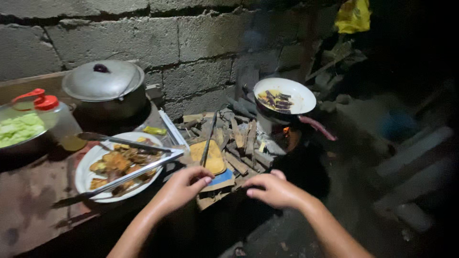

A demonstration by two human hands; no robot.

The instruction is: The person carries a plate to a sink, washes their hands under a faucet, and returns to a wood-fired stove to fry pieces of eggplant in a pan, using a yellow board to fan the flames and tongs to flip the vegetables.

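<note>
Single head-worn view, looking down and forward from person's own eye height. Left hand (180, 186) and right hand (273, 190) near bottom edge, close to lens. Block wall (143, 38) fills top, farther off. Right side dark. No second view.

2 hands (184, 187) (273, 190) near firewood (239, 143), plate (86, 179)
</note>
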